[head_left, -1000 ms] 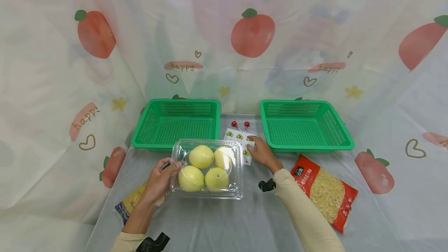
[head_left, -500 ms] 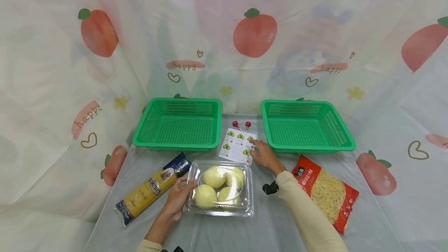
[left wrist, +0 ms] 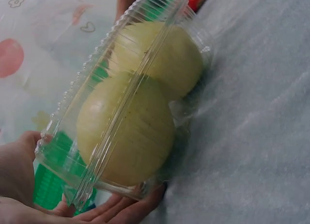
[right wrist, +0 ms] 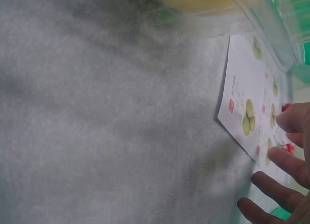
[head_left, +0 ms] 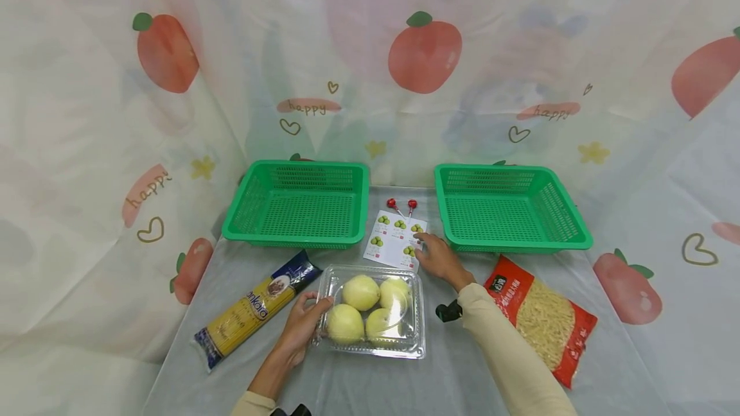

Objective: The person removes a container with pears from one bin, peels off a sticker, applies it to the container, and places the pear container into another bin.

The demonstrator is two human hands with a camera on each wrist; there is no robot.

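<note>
My left grip (head_left: 302, 325) holds the clear box (head_left: 374, 350) of fruit (head_left: 361, 292) by its left side; just beyond the box, my right grip (head_left: 437, 257) spreads loose fingers at a printed sheet (head_left: 393, 250).

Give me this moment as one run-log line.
left hand: grips clear box of four fruits | right hand: over printed sheet, contact unclear | nearby: red lollipops

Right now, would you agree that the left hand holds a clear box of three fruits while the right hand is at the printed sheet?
Not quite: the head view shows four fruits in the clear box, not three. The left hand does hold it, and the right hand is at the printed sheet.
</note>
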